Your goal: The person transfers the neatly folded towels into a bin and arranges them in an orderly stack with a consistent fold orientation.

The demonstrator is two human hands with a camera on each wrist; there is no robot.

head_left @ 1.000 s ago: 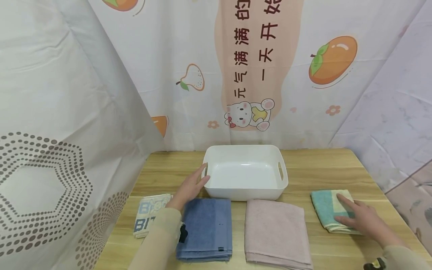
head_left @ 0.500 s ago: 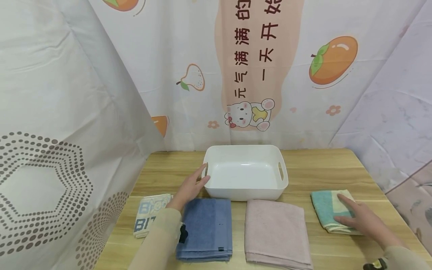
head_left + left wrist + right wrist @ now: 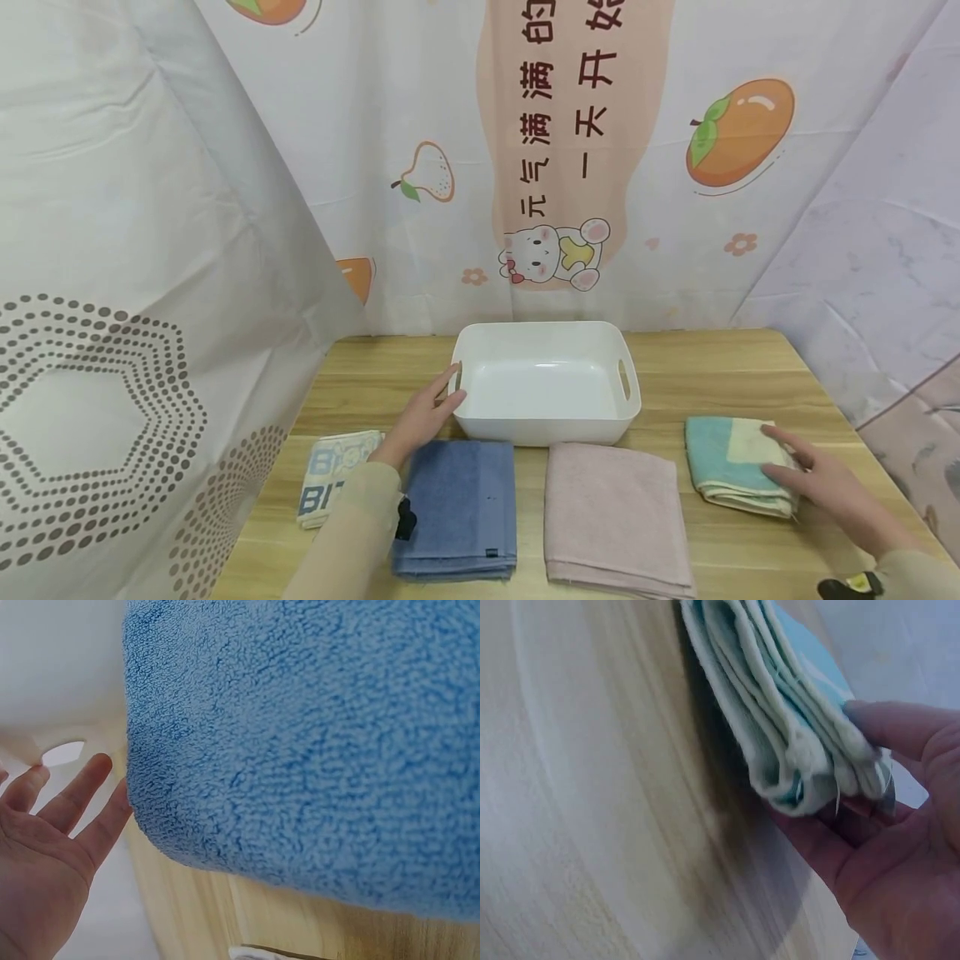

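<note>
- Right hand [image 3: 828, 483] has a pinch on the small teal-and-cream towel [image 3: 723, 454], thumb on top and fingers tucked under the folded layers; the right wrist view shows that pretty clearly.
- That towel is on the right side of the table [image 3: 697, 375], folded into a neat stack. Its gripped edge sits up off the wood with a shadow under it; can't tell if the far side is still down.
- Left hand [image 3: 423, 421] isn't gripping anything. Fingers are loose and spread, tips at the left handle slot of the white bin [image 3: 543, 432]. Can't tell how hard they press, if at all.
- The bin is upright near the back of the table, a handle slot at each end, nothing inside.
- Folded blue towel [image 3: 457, 500] lies in front of the bin, beside the left forearm, little dark tag near its front edge.
- Folded pink towel [image 3: 615, 517] is just right of the blue one, with a gap between.
- Small white towel [image 3: 322, 471] with blue lettering is over on the left, partly behind the left sleeve [image 3: 352, 525].
- Fruit-print curtain [image 3: 420, 75] hangs behind it all.
</note>
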